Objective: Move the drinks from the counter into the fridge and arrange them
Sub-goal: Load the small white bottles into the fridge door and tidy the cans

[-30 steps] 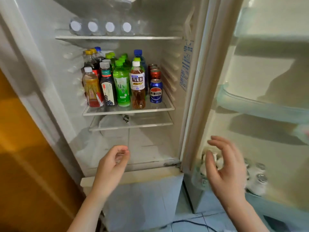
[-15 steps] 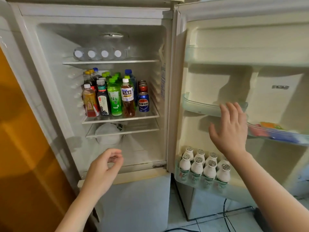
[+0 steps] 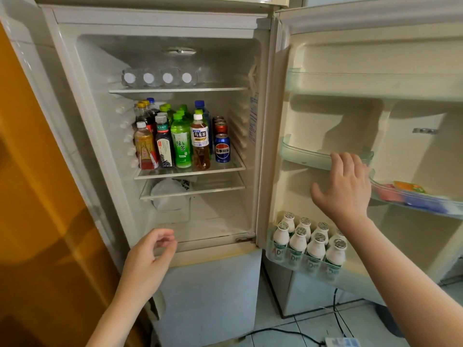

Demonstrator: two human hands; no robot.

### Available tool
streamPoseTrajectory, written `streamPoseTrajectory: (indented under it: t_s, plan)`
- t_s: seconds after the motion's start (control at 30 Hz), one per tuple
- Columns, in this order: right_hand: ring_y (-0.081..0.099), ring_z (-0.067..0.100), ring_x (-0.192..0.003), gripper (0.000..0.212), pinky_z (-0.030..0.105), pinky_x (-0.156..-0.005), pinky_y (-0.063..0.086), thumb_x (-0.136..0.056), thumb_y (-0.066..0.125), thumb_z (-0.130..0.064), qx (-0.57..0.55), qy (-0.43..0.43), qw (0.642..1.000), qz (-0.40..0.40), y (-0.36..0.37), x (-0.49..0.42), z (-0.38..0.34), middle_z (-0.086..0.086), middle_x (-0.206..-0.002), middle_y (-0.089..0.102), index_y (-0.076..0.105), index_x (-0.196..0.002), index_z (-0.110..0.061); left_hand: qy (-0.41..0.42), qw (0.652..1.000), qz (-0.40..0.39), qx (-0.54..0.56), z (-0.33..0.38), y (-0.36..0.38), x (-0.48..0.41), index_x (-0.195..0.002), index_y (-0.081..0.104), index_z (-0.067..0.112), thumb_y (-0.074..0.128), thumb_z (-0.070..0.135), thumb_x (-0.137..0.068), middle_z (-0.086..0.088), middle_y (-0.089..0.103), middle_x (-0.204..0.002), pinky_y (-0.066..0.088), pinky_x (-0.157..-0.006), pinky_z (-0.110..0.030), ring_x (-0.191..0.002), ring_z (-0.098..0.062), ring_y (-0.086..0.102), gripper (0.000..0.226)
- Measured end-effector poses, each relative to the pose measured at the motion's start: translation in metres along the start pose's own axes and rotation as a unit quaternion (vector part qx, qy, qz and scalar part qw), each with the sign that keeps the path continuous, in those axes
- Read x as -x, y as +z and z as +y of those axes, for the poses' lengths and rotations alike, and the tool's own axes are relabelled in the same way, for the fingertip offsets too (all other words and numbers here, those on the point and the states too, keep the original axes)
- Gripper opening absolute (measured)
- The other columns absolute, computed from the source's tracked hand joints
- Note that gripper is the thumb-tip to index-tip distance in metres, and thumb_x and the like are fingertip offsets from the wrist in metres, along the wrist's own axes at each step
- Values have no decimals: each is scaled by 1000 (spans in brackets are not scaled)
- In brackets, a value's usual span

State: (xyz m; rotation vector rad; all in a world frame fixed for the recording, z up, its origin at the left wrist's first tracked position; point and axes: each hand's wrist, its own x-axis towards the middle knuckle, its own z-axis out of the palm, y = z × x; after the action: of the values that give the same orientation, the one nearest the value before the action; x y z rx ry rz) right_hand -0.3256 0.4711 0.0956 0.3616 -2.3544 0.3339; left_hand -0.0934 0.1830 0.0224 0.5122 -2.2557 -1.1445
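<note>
Orange panel on the far left. Left hand loosely curled, holding nothing, down by the fridge compartment's bottom edge. Middle shelf packed with bottles, blue Pepsi can at the front right. Water bottles lying on the top shelf. Right hand spread open, empty, fingertips at the door bin's rim. Small white bottles in the lowest door rack.
</note>
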Motion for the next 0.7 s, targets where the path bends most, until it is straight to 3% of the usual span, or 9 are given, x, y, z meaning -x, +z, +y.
streamPoseTrajectory:
  t_s: [0.23, 0.33, 0.43, 0.53, 0.63, 0.7]
  plan:
    - [17, 32, -142, 84, 44, -117, 12, -78, 59, -44, 64, -13, 994, -83, -24, 23, -41, 17, -151, 27, 26, -145, -5, -16, 1000, -13, 14, -20, -46, 19, -107, 59, 29, 59, 22, -92, 14, 62, -103, 41, -82, -16, -98, 6, 53, 17]
    - [12, 30, -146, 77, 45, -117, 10, -83, 58, -42, 27, -17, 995, -99, -41, 44, -65, 15, -156, 20, 30, -145, -7, -5, 1000, -19, 19, -26, -64, 23, -106, 60, 30, 59, 22, -92, 14, 62, -102, 39, -78, -12, -98, 7, 53, 16]
    - [24, 32, -142, 57, 46, -115, 18, -83, 64, -25, -79, -35, 996, 10, -63, 84, -89, 16, -149, 35, 48, -133, -4, 1, 999, -32, 25, -34, -79, 25, -105, 61, 32, 59, 25, -92, 17, 62, -102, 39, -77, -11, -99, 8, 54, 15]
    - [30, 35, -138, 41, 39, -114, 19, -83, 62, -16, -130, 10, 972, 195, -89, 121, -100, 20, -139, 45, 57, -120, -2, 1, 998, -51, 35, -42, -90, 28, -105, 61, 33, 58, 27, -92, 19, 62, -103, 39, -75, -10, -97, 11, 53, 15]
    - [27, 39, -136, 42, 36, -117, 15, -81, 62, -13, -90, 91, 928, 349, -114, 148, -97, 24, -139, 40, 54, -120, 1, 1, 997, -66, 42, -46, -97, 31, -106, 61, 33, 56, 32, -93, 21, 61, -104, 38, -74, -10, -97, 12, 51, 14]
    - [22, 43, -137, 53, 46, -117, 13, -82, 59, -21, -69, 157, 919, 354, -124, 165, -90, 25, -144, 29, 44, -130, -3, -1, 996, -80, 47, -48, -100, 33, -107, 60, 32, 54, 35, -93, 23, 60, -105, 38, -74, -10, -96, 13, 50, 16]
